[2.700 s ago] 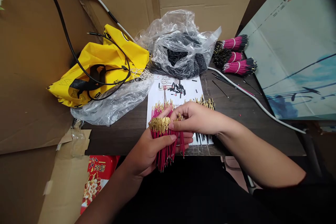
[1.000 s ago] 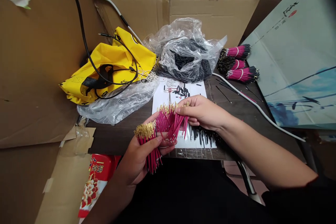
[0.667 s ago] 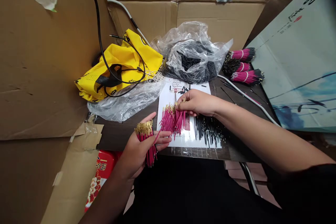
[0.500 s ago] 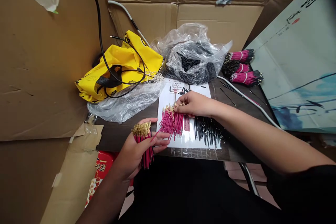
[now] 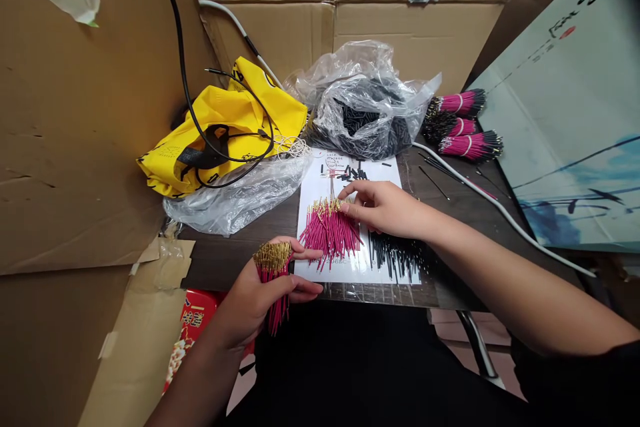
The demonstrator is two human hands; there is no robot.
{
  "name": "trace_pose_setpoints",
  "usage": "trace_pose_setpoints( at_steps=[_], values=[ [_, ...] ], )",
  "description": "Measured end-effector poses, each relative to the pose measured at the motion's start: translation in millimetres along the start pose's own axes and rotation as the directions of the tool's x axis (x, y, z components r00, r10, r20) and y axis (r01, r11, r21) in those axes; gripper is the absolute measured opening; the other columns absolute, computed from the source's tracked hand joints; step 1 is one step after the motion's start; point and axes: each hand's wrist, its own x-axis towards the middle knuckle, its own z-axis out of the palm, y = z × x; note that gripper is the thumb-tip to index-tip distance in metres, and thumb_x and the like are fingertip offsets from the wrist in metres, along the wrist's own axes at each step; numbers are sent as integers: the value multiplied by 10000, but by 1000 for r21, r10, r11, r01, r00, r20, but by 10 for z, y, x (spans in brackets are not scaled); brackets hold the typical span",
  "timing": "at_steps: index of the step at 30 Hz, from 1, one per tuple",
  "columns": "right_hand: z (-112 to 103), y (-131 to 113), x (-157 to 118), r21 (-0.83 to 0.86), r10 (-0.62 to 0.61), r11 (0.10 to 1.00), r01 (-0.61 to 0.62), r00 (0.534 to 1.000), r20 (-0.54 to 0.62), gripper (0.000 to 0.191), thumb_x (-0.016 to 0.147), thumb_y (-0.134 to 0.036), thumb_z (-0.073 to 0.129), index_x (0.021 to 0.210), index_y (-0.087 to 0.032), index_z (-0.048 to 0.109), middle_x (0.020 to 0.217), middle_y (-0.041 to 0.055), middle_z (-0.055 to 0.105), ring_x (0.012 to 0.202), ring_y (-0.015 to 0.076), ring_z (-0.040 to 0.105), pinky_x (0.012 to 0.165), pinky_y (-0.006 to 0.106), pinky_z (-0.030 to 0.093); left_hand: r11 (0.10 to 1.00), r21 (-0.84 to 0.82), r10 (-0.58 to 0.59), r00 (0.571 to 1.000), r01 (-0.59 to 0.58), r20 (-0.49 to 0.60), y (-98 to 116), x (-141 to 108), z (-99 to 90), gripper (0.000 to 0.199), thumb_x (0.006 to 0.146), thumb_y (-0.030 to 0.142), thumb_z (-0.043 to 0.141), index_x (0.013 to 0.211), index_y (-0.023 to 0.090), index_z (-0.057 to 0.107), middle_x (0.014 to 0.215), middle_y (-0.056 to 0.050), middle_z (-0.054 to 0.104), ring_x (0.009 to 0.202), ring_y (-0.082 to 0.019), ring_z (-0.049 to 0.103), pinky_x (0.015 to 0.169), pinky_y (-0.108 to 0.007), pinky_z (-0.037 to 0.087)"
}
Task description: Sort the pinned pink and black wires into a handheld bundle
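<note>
My left hand [image 5: 265, 287] is wrapped round a bundle of thin pink wires with gold ends [image 5: 273, 260], held upright off the front edge of the table. Its index and lower fingers stretch out to the right. On a white printed sheet [image 5: 307, 197] lies a fanned pile of similar pink wires [image 5: 330, 233], gold ends pointing away from me. My right hand [image 5: 383, 207] is over the pile's right side, thumb and index tips nearly together at the gold ends. What they pinch is too small to make out. Black wires [image 5: 395, 257] lie below that hand.
Short black tubes [image 5: 355, 173] are scattered on the sheet. Behind stands a clear plastic bag [image 5: 370, 113] of black pieces. A yellow bag [image 5: 220, 127] with a black cable [image 5: 183, 47] lies left. Tied pink-and-black bundles [image 5: 470, 145] sit right, near a white cable [image 5: 500, 207]. Cardboard walls surround the table.
My right hand has shifted slightly right and opened its pinch a little. My left fingers have spread, and the held bundle sits slightly lower. The pink pile looks more spread to the right.
</note>
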Motion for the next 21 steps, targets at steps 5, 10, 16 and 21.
trace_pose_setpoints(
  at_steps=[5, 10, 16, 21],
  values=[
    [-6, -2, -45, -38, -92, 995, 90, 994, -60, 274, 957, -407, 578, 1075, -173, 657, 624, -35, 593, 518, 91, 528, 565, 251, 390, 1000, 22, 10, 999, -11, 33, -15, -8, -16, 357, 803, 160, 744, 1076, 185, 515, 1275, -147, 684, 780, -217, 762, 733, -298, 641],
    [75, -119, -108, -250, -458, 856, 452, 888, 37, 254, 996, -250, 513, 1176, -178, 677, 924, 38, 726, 804, 133, 644, 763, 269, 452, 994, 55, 85, 993, -90, 79, -50, -55, -56, 269, 856, 210, 716, 1059, 185, 542, 1244, -150, 701, 774, -217, 761, 725, -304, 634],
    [325, -183, -34, -399, -577, 684, 610, 788, 216, 332, 1004, -224, 489, 1310, -206, 617, 1049, 61, 714, 831, 150, 643, 662, 278, 410, 992, 58, 91, 958, -111, 271, -76, -80, -161, 217, 920, 212, 661, 1056, 224, 492, 835, -63, 769, 889, -246, 761, 771, -300, 617],
    [264, -214, 18, -583, -600, 490, 648, 736, 313, 190, 1012, -234, 484, 1032, -184, 666, 779, 17, 641, 686, 134, 543, 595, 303, 307, 991, 18, 122, 935, -135, 333, -121, -75, -138, 304, 929, 183, 637, 1199, 212, 499, 932, -106, 770, 890, -249, 761, 766, -307, 626]
  ],
)
